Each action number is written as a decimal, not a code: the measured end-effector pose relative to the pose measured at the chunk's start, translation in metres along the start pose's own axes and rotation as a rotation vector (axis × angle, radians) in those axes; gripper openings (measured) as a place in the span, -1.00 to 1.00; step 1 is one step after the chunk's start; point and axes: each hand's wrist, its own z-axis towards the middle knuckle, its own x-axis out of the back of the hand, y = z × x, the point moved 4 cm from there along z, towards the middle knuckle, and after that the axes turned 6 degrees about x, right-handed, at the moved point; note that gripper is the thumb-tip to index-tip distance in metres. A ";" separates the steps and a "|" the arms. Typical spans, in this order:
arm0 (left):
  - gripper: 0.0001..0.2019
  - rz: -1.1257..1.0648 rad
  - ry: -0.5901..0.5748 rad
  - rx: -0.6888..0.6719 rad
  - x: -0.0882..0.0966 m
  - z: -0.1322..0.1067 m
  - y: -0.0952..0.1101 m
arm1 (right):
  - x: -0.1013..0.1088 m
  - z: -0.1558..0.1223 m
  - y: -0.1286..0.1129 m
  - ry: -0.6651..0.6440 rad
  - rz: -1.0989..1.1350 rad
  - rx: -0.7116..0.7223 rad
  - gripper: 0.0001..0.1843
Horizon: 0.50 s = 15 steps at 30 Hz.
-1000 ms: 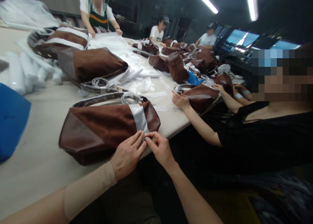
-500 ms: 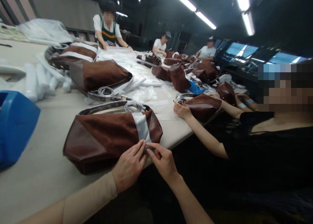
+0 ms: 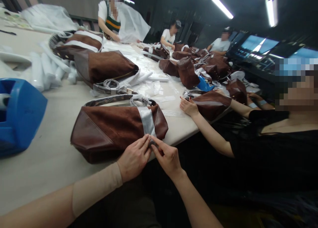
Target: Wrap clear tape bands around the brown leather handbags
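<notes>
A brown suede and leather handbag [image 3: 109, 132] lies on its side on the pale work table [image 3: 47, 161], right in front of me. A wide band of silver tape [image 3: 147, 122] wraps its right end. My left hand [image 3: 134, 158] and my right hand [image 3: 167, 156] meet at the lower end of that band, with fingertips pinching the tape against the bag. Along the bag's far side lies a strap in patterned material [image 3: 111, 100], with a coiled cable-like bundle [image 3: 140, 101] in clear wrap.
A blue tape dispenser [image 3: 21, 115] stands at the left table edge, beside white plastic-wrapped rolls [image 3: 42, 69]. Several more brown bags and loose plastic sheets [image 3: 146, 87] cover the table. A co-worker's hand [image 3: 189, 107] rests on a bag [image 3: 212, 105] to my right.
The whole view has tilted and shifted slightly. My hands stay at the tape's lower end, with fingers working closer on it. The far person's plastic sheet is now lifted high.
</notes>
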 end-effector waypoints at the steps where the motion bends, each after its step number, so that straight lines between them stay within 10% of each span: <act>1: -0.69 -0.002 -0.003 0.001 0.000 0.000 0.000 | -0.001 -0.001 0.001 0.000 -0.014 0.001 -0.58; 9: -0.71 -0.005 -0.012 0.003 0.001 0.001 0.000 | 0.005 -0.001 0.004 0.063 -0.117 -0.042 -0.42; 15: -0.71 -0.008 -0.011 0.014 -0.001 0.001 0.000 | 0.009 -0.001 -0.004 0.024 -0.052 0.164 -0.66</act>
